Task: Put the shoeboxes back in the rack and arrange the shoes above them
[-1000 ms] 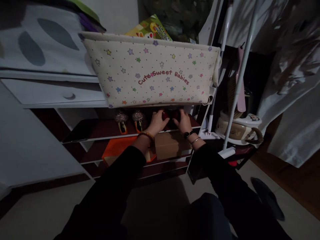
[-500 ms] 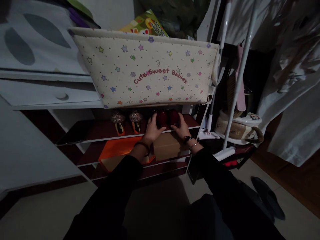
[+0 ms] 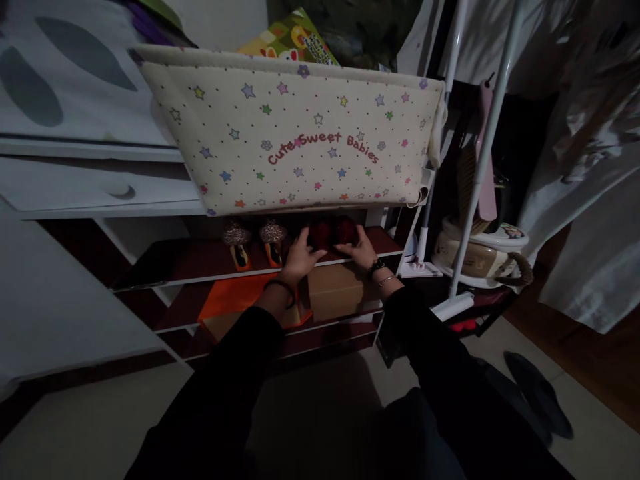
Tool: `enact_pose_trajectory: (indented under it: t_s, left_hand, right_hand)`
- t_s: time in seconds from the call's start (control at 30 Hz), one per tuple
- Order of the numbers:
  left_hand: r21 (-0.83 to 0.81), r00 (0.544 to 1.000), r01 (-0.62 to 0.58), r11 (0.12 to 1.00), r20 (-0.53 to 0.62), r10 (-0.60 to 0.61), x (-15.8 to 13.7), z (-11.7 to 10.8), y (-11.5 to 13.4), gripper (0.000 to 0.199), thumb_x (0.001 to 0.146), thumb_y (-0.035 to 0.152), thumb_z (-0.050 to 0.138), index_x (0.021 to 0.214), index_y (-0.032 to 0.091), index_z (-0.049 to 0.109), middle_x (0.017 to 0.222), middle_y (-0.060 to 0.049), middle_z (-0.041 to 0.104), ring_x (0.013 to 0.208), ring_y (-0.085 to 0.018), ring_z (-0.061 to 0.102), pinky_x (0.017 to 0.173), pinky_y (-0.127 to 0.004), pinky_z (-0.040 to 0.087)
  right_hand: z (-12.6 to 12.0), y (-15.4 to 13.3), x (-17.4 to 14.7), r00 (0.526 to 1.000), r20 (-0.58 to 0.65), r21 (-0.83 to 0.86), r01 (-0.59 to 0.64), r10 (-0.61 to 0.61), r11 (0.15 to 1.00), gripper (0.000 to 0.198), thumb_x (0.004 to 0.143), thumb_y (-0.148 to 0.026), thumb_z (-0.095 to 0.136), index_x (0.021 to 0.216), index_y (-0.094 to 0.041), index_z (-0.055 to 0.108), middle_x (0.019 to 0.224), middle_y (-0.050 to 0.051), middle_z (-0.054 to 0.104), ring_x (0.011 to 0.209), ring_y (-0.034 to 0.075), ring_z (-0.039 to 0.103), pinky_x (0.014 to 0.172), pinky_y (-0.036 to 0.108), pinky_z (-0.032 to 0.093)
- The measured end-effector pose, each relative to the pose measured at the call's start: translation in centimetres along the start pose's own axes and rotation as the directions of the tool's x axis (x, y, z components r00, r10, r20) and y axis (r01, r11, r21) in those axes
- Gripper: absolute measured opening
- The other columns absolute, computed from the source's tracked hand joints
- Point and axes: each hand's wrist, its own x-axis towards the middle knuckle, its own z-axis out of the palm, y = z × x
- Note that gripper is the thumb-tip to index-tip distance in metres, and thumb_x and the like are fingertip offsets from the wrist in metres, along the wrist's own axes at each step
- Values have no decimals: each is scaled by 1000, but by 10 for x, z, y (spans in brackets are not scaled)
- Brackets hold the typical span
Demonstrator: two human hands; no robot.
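A pair of dark red, shiny shoes (image 3: 320,235) stands side by side on the upper shelf (image 3: 200,263), dim in the shadow. My left hand (image 3: 300,255) is curved round the outer side of the left shoe, its thumb across the front. On the other side, my right hand (image 3: 363,251) grips the right shoe, thumb pointing inward. The far fingertips are partly hidden by the shoes. To the left of my left hand are two glittery high-heeled shoes (image 3: 273,237) with gold and orange undersides.
Above hangs a cream fabric basket (image 3: 310,133) with stars, jutting over the shelf. Below sit an orange box (image 3: 235,297) and a brown cardboard box (image 3: 337,290). At right lean white poles (image 3: 487,140), near a lidded pot (image 3: 460,257). Dark slippers (image 3: 537,390) lie on the floor.
Both hands and the red shoes have shifted very slightly to the left and deeper on the shelf. The view has moved a little; the hands keep their hold.
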Motion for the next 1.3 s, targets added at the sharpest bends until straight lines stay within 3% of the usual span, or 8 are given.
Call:
enact_pose_trajectory:
  t_s: [0.13,0.27,0.5,0.8,1.0,1.3]
  left_hand:
    - [8,998,68,998,9,-69,-6,0,8,96,82,13,82,165,21,34,154,-20,55,107,-23,74,95,-33,60]
    - [84,997,71,994,-31,-68,-9,1,13,93,83,15,82,164,19,36,147,-20,61,100,-21,75,93,-32,60]
    - [101,995,75,992,-70,-68,-10,6,15,91,82,12,82,162,17,39,145,-20,63,99,-21,74,92,-31,60]
    - [18,998,35,999,-45,-34,-9,6,6,96,80,13,82,164,22,36,148,-19,60,95,-18,73,90,-29,60]
    - [40,998,48,998,-48,-46,-9,7,8,102,78,11,84,165,23,35,158,-19,52,103,-22,74,92,-30,60]
    - [27,996,78,997,-46,-76,-10,7,7,103,77,13,85,166,21,34,151,-21,58,104,-23,75,88,-28,60]
  right_hand:
    - [-2,1,0,999,33,-18,-9,10,1000,96,58,-48,93,136,-26,42,103,0,67,74,14,62,77,29,56]
    - [-5,4,3,999,44,-100,-2,7,995,99,61,-51,91,142,-25,39,108,3,69,75,14,63,74,28,56]
    - [-5,16,6,995,33,-163,101,-97,981,89,70,-52,87,140,-22,42,118,9,68,100,23,68,91,37,59]
    - [-6,20,4,994,12,-305,103,-105,947,82,78,-49,81,143,-20,40,120,10,69,107,24,68,98,39,57]
    - [-1,12,-1,995,-5,-368,95,-104,925,87,81,-45,78,150,-14,34,129,16,68,121,29,66,111,45,51]
    - [4,0,-7,997,-30,-374,51,-67,926,88,82,-41,78,153,-13,33,133,18,66,132,31,59,118,46,45]
